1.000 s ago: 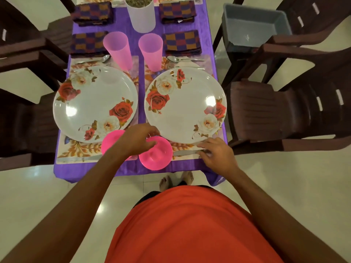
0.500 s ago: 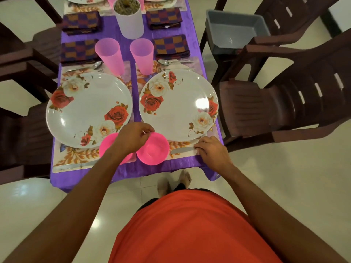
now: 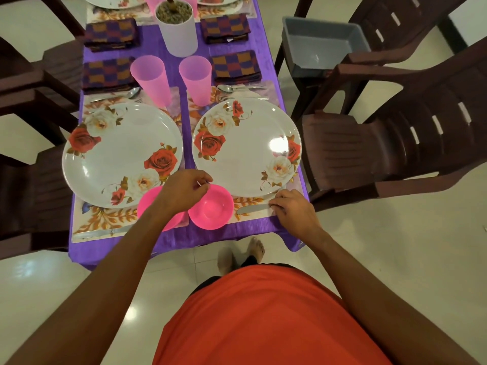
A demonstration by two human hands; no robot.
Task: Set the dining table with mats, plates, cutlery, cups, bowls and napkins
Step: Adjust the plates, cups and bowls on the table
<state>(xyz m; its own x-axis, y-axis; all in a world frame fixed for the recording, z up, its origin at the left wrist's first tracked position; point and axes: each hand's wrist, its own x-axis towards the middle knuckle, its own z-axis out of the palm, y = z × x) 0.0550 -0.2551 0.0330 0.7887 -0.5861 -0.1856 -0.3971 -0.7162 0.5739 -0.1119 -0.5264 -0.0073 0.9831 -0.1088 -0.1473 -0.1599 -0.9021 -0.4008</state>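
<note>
Fingers point(image 3: 276, 202) of the right hand point(image 3: 293, 212) pinch the knife point(image 3: 250, 208) beside the near plate point(image 3: 245, 154). The left hand point(image 3: 184, 191) curls over the pink bowl point(image 3: 213, 210), grip unclear. Mats point(image 3: 105, 219), cups point(image 3: 151, 80) and napkins point(image 3: 235, 65) are laid, so the setting looks nearly finished.

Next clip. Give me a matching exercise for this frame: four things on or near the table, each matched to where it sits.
Things:
1. knife
2. grey tub
3. white pot
4. pink cups

Places:
a. on a chair
b. between the far napkins
c. at the fingertips of the right hand
d. just beyond the near plates

Pairs: 1-c, 2-a, 3-b, 4-d
</note>
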